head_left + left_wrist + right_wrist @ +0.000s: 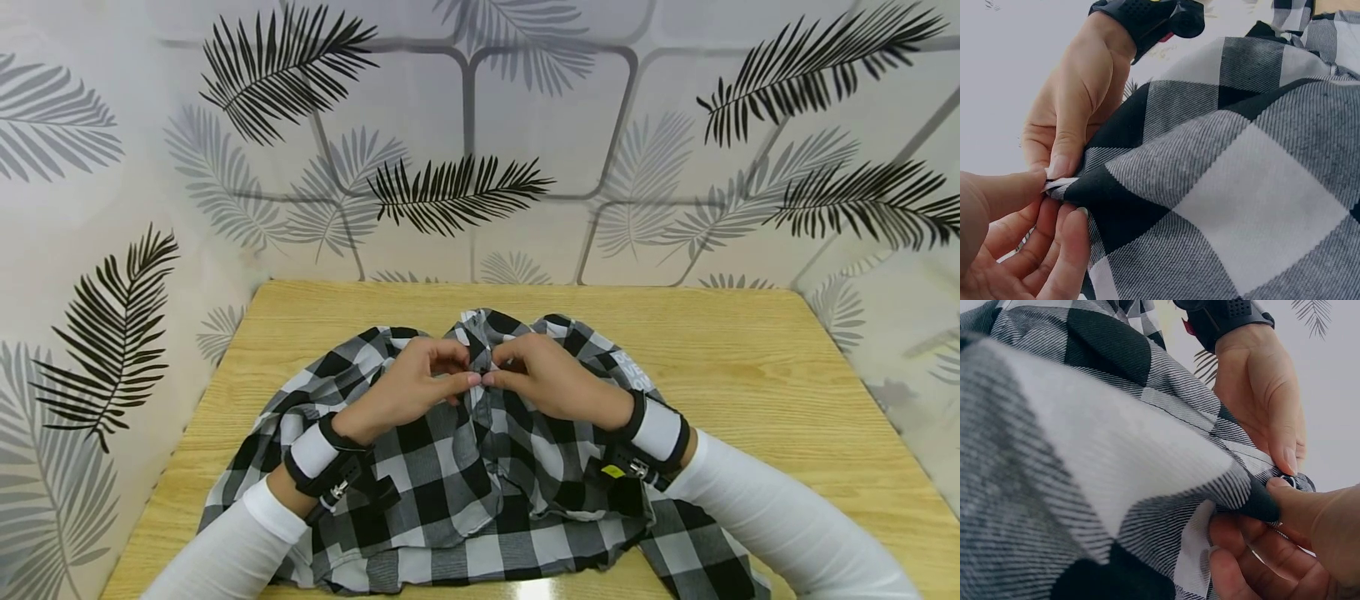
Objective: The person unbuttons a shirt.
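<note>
A black, grey and white checked shirt (438, 454) lies bunched on the table, its front placket (482, 421) running down the middle. My left hand (408, 387) pinches the placket's edge between thumb and fingers, left of centre. From the other side my right hand (558, 385) pinches the same spot, the two thumb tips meeting over the cloth. In the right wrist view a small round button (1288, 481) shows dark with a pale rim between the thumbs. A raised fold of cloth (1260, 206) fills much of the left wrist view. Some fingertips are hidden behind the fabric.
Under the shirt is a light wood table (750, 367), its far edge against a leaf-patterned wall (525, 125). One sleeve (701, 550) trails toward the near right edge. Both wrists wear dark straps with cameras.
</note>
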### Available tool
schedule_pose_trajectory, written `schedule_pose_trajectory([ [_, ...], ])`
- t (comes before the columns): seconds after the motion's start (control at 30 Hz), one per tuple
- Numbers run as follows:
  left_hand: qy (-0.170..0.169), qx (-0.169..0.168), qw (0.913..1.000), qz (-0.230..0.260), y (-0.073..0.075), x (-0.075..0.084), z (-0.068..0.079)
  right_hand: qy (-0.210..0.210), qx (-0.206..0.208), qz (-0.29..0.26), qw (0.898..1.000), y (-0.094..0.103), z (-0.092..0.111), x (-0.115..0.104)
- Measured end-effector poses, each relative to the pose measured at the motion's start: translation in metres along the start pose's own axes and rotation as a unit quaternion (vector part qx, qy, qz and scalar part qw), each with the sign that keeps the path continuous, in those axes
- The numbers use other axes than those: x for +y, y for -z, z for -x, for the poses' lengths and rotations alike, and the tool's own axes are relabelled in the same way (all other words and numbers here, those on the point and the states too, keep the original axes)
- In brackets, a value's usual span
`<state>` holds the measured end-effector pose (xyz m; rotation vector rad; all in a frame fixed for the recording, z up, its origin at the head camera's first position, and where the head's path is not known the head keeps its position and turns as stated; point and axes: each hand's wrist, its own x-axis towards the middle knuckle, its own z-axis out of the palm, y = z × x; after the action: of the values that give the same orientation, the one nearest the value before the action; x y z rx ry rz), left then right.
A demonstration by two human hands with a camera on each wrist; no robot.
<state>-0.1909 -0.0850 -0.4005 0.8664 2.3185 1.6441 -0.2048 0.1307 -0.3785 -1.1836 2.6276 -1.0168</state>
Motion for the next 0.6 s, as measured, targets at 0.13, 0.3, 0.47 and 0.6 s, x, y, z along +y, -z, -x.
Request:
schedule_pose_trajectory([
  [0.13,0.007,-0.009,0.9999,-0.009,0.0010,0.0017,0.0001,0.005,-0.009,-0.008,1.000,-0.0002,0.0000,0.0008],
  [0.3,0.017,-0.054,0.9984,-0.002,0.0025,0.0041,0.0022,0.017,-0.026,-0.023,0.999,-0.0005,-0.0002,0.0004],
  [0.47,0.017,-0.049,0.9981,-0.034,0.0030,0.0052,0.0036,0.020,-0.030,-0.033,0.999,0.0012,0.0013,-0.0020],
  [0.6,0.008,-0.025,0.9985,-0.048,0.0023,0.0054,0.0040,0.017,-0.020,-0.030,0.999,0.0008,0.0014,-0.0022],
])
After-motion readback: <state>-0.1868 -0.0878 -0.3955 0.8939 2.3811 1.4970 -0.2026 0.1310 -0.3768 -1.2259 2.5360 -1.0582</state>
